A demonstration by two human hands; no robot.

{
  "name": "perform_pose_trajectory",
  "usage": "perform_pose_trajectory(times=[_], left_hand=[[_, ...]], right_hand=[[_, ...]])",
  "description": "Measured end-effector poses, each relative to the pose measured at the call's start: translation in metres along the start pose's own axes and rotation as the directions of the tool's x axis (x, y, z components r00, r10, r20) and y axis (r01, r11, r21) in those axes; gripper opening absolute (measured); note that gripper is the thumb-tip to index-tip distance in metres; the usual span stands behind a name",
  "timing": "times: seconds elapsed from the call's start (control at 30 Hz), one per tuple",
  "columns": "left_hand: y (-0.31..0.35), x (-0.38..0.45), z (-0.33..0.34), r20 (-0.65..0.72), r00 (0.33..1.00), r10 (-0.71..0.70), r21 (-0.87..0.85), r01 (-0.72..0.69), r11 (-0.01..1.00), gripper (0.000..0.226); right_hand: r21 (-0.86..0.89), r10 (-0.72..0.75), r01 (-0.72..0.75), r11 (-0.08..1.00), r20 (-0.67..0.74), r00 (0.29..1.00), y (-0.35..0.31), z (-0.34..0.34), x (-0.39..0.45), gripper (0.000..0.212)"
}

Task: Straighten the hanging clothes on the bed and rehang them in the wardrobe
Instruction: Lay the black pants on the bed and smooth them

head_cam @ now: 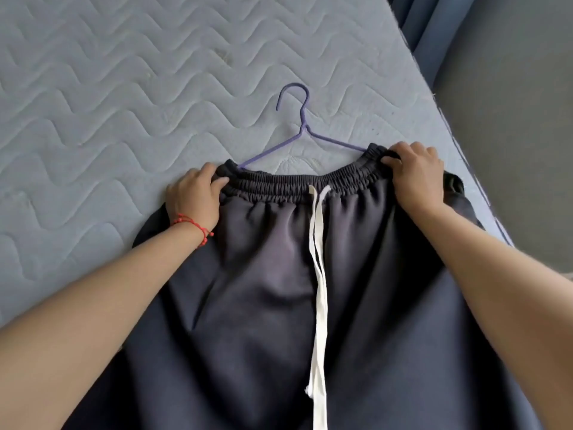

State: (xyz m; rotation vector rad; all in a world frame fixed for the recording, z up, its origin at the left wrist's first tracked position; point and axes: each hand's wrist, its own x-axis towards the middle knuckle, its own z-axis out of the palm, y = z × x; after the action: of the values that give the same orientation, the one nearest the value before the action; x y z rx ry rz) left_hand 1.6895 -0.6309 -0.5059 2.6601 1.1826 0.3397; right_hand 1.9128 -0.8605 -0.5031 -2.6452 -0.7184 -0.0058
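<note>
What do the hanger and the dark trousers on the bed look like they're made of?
The hanger looks like thin wire with a smooth purple coating: slim round rod, twisted neck; the core metal is a guess. The trousers look like soft matte knit, probably a cotton-blend jersey: gathered elastic waistband, gentle folds, flat white woven drawstring. The left hand and right hand grip the waistband ends.

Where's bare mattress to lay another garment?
Free: grey-blue quilted mattress left of and beyond the purple wire hanger. Crowded: near side, where dark navy drawstring trousers lie, left hand and right hand gripping the waistband.
</note>
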Motion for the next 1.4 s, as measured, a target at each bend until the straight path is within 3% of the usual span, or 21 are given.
perform_pose_trajectory(times=[0.1,0.23,0.3,0.37,0.43,0.5,0.57,0.67,0.8,0.9,1.0,1.1,1.17,1.27,1.4], left_hand=[[0.004,-0.002,-0.008,0.077,0.996,-0.039,0.049,0.036,0.998,0.031],[0.001,-0.013,-0.034,0.187,0.982,-0.031,-0.081,0.047,0.996,0.041],[-0.008,-0.037,-0.055,0.126,0.991,0.041,-0.154,-0.021,0.988,0.044],[-0.02,-0.078,-0.078,0.073,0.994,0.077,-0.211,-0.06,0.976,0.039],[-0.037,-0.133,-0.096,0.132,0.987,0.094,-0.254,-0.058,0.965,0.035],[-0.056,-0.192,-0.11,0.219,0.975,0.045,-0.246,0.011,0.969,0.037],[-0.073,-0.244,-0.123,0.285,0.958,-0.045,-0.234,0.115,0.966,0.044],[-0.103,-0.299,-0.139,0.34,0.928,-0.153,-0.178,0.223,0.958,0.044],[-0.149,-0.329,-0.155,0.374,0.889,-0.265,0.01,0.282,0.959,0.049],[-0.18,-0.335,-0.166,0.389,0.849,-0.357,0.083,0.354,0.932,0.051],[-0.204,-0.332,-0.177,0.446,0.825,-0.348,0.058,0.362,0.931,0.044],[-0.217,-0.328,-0.186,0.581,0.732,-0.355,0.004,0.434,0.901,0.039],[-0.22,-0.334,-0.192,0.651,0.68,-0.338,0.002,0.443,0.896,0.026],[-0.219,-0.35,-0.203,0.668,0.677,-0.31,-0.07,0.471,0.879,0.044],[-0.213,-0.374,-0.221,0.717,0.647,-0.261,-0.279,0.609,0.743,0.018]], right_hand=[[-0.05,0.062,-0.063,0.997,-0.009,0.998,-0.007,-0.002,-0.011,0.028],[0.297,0.08,-0.113,0.948,0.121,0.989,-0.022,-0.024,-0.044,0.048],[0.407,0.073,-0.106,0.907,0.096,0.993,-0.031,-0.043,-0.08,0.052],[0.494,0.123,-0.126,0.86,0.037,0.992,-0.044,-0.058,-0.133,0.043],[0.598,0.218,-0.181,0.781,0.01,0.976,-0.065,-0.065,-0.202,0.032],[0.672,0.314,-0.271,0.69,0.059,0.947,-0.092,-0.069,-0.278,0.028],[0.707,0.373,-0.392,0.589,0.193,0.907,-0.122,-0.071,-0.349,0.026],[0.648,0.46,-0.623,0.438,0.434,0.775,-0.163,-0.07,-0.437,0.026],[0.455,0.512,-0.821,0.346,0.641,0.571,-0.204,-0.065,-0.497,0.014],[0.282,0.468,-0.898,0.339,0.777,0.421,-0.23,-0.057,-0.515,0.025],[0.252,0.432,-0.905,0.341,0.813,0.39,-0.252,-0.048,-0.518,0.034],[0.248,0.473,-0.922,0.298,0.801,0.368,-0.269,-0.039,-0.513,0.043],[0.206,0.516,-0.928,0.311,0.784,0.347,-0.276,-0.035,-0.511,0.039],[0.186,0.537,-0.926,0.328,0.77,0.345,-0.275,-0.031,-0.513,0.018],[0.294,0.524,-0.948,0.123,0.792,0.314,-0.251,-0.039,-0.522,0.019]])
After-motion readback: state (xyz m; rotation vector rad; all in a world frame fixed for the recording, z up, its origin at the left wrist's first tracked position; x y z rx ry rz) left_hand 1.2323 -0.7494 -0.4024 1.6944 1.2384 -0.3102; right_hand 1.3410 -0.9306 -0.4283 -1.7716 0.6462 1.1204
